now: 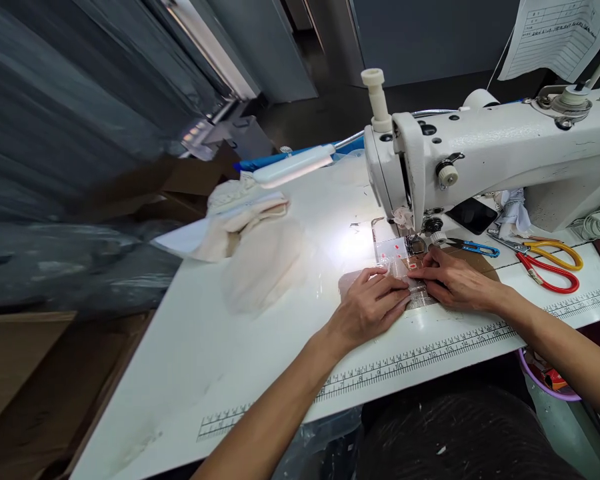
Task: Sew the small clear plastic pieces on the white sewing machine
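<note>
My left hand (373, 303) lies on the table just in front of the sewing machine (490, 157). Its fingers are stretched out flat on a thin, sheer piece of fabric (349, 283). Close to the presser foot (416, 247), my right hand (453, 280) has thumb and index finger together at the fabric's edge, in what looks like a pinch. A clear plate with red marks (393, 250) sits left of the foot. Fingers partly hide the fabric between my hands, and its exact outline is hard to make out.
Blue thread snips (473, 248), red-handled scissors (550, 273) and yellow-handled scissors (555, 250) lie to the right, near a black phone-like object (473, 215). Pale sheer fabric (267, 267) lies left on the white table (180, 373). A lamp (295, 167) hangs above. A ruler strip (400, 367) follows the front edge.
</note>
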A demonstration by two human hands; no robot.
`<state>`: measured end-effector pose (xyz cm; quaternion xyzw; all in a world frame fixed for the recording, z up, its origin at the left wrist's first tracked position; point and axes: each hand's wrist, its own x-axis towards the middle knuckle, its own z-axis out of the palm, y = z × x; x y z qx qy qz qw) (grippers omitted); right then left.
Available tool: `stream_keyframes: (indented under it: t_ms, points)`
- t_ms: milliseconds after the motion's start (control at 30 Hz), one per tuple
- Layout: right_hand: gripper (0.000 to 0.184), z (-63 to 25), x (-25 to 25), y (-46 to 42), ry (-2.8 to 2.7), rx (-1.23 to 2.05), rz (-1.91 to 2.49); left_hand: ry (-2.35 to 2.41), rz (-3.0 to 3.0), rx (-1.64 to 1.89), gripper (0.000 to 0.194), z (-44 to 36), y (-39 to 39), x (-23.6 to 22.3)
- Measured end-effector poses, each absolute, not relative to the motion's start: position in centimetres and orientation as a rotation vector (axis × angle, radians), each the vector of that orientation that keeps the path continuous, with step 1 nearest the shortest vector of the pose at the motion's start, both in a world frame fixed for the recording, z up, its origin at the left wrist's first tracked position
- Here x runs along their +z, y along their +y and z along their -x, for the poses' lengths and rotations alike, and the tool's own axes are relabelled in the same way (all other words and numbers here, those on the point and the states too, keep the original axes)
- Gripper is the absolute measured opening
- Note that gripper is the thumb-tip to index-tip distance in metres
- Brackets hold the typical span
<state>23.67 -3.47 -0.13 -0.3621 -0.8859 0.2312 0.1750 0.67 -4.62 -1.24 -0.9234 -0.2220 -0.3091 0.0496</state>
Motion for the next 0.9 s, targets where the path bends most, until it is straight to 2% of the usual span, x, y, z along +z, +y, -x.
stream_keyframes:
  t_ms: [200,433,600,733,900]
  points:
    - [0.039,-24.0,0.9,-3.7,-2.526,0.799,0.94,-0.667,2.774,-0.892,0.011,-0.7,-4.7,-1.1]
    - [0.036,-23.8,1.2,-3.9,-2.585,0.744,0.933,-0.694,2.793,-0.905,0.011,-0.6,-4.9,-0.8]
    - [0.035,-23.8,0.7,-3.8,-2.559,0.737,0.929,-0.885,2.795,-1.014,0.039,0.0,-4.8,0.2]
    - [0.035,-23.8,0.4,-3.8,-2.543,0.714,0.938,-0.933,2.791,-0.892,0.045,0.4,-4.3,-0.2]
    - [0.034,-23.8,0.5,-3.9,-2.546,0.693,0.922,-0.902,2.841,-0.866,0.041,0.5,-3.9,-1.3]
